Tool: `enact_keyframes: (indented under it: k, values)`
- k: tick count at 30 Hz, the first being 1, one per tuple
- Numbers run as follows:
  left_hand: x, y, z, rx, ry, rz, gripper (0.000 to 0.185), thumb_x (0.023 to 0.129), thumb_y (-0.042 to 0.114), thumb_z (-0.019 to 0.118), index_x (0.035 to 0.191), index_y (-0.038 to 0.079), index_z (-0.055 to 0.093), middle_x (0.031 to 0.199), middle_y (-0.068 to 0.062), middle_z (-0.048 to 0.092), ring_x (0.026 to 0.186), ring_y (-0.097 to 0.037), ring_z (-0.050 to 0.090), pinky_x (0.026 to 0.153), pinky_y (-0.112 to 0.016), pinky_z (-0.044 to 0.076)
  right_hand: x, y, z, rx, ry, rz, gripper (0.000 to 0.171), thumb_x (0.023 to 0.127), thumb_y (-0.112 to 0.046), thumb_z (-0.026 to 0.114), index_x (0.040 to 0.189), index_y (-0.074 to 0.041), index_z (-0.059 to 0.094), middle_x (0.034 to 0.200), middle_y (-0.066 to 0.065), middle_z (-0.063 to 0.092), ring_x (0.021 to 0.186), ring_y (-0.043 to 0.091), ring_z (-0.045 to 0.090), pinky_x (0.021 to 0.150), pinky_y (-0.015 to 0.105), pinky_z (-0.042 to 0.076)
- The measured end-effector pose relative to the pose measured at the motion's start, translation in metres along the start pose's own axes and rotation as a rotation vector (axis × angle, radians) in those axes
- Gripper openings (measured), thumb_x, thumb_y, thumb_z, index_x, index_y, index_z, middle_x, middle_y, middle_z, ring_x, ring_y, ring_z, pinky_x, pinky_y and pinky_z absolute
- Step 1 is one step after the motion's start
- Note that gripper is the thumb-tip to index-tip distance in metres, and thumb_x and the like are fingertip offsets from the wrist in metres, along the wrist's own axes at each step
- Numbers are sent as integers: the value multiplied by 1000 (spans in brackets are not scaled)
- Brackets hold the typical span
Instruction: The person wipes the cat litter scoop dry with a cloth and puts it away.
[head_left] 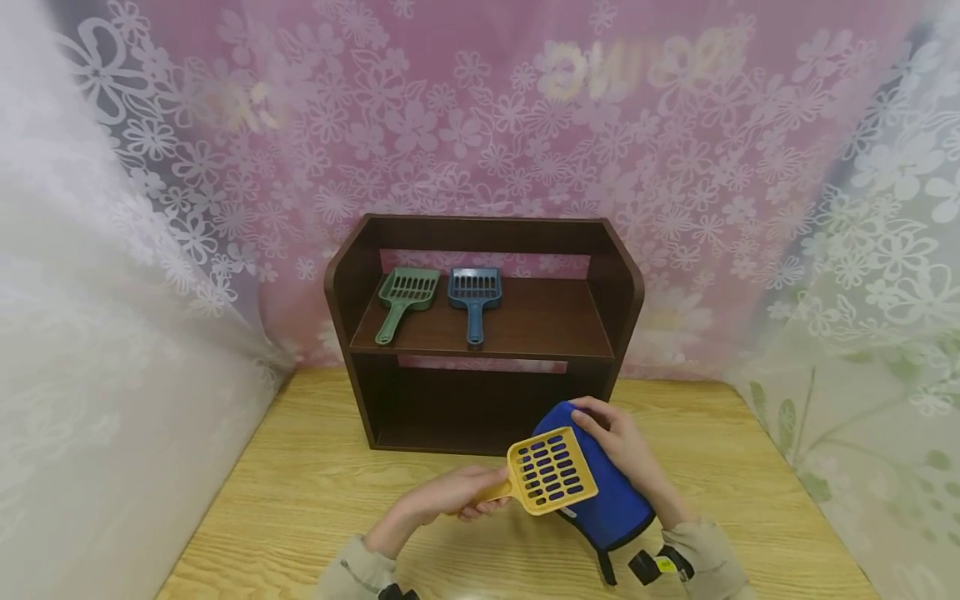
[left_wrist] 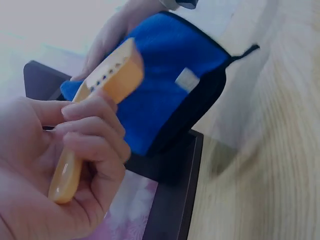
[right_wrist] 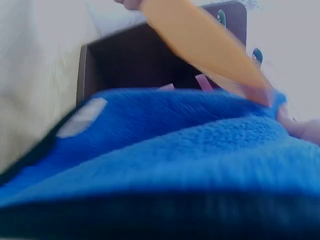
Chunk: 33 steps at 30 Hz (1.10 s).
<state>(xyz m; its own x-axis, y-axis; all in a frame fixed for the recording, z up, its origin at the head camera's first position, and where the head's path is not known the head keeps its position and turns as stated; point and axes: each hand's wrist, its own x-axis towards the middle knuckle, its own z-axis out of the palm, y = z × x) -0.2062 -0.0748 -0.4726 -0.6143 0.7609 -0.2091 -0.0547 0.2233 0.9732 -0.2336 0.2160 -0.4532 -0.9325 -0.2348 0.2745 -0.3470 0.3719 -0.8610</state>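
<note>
While the left hand [head_left: 450, 497] curls its fingers [left_wrist: 95, 132] and thumb round the handle of a yellow plastic slotted scoop [head_left: 546, 477], the scoop's flat slotted head lies over a blue fleece cloth with a black edge [head_left: 611, 500], just above the light wooden table [head_left: 300, 500] and near its front edge. In the left wrist view the handle runs down through the closed fist and the scoop head stands against the blue cloth [left_wrist: 170, 100], though whether the two touch cannot be told there. The right hand [head_left: 622, 442] lies on the far right part of the cloth, its fingers bent over the cloth's upper edge so that they grip it; the right wrist view shows little more than blurred blue fleece [right_wrist: 165, 165] with the scoop [right_wrist: 205, 45] slanting across above it. A black loop hangs from the cloth's near end.

Farther back on the table stands a dark brown wooden two-level shelf [head_left: 622, 283]. On its upper board, towards the left, lie a green plastic slotted scoop [head_left: 405, 296] and a blue plastic slotted scoop [head_left: 474, 296], side by side and close together, handles pointing to the near side. A pink curtain with white flower lace [head_left: 480, 125] hangs behind the shelf, and pale lace curtains close in at left and right.
</note>
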Motion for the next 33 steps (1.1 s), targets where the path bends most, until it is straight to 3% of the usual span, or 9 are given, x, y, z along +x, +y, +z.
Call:
enact_keyframes:
  k: [6,13,19,26,29,33]
  values:
    - [-3,3,-7,54,27,-6,46,112,31,37,109,-6,65,69,3,46,54,-7,35,49,-23,25,7,-9,-9,-182,-156,-141,18,103,-19,61,116,-17,73,103,-3,72,88,8,66,82,24,53]
    - [-2,8,-5,82,54,-10,43,111,31,40,109,-1,68,72,3,51,52,-6,35,47,-19,26,14,-26,-2,-328,-285,-232,17,103,-28,60,114,-24,72,101,-9,72,90,6,65,84,30,55]
    - [2,14,0,81,57,-17,43,110,34,42,108,1,69,71,4,52,51,-5,32,48,-21,23,18,-35,9,-352,-331,-277,14,102,-26,62,110,-26,72,98,-12,72,89,3,66,84,30,56]
    - [7,21,7,74,3,-22,44,110,34,42,95,0,67,69,4,47,51,-6,25,48,-20,21,20,-43,19,-344,-495,-372,15,103,-27,59,111,-25,72,98,-15,71,86,1,67,81,27,56]
    - [9,19,7,72,5,-22,44,110,33,42,94,0,66,68,4,47,50,-6,25,48,-20,21,21,-42,16,-328,-504,-341,15,102,-28,59,110,-27,72,96,-16,71,86,3,68,82,26,55]
    - [8,16,2,70,28,-21,45,110,33,43,101,-3,68,72,4,53,50,-5,27,48,-20,21,22,-33,7,-261,-454,-276,16,103,-23,59,111,-23,73,98,-10,72,85,7,66,80,25,55]
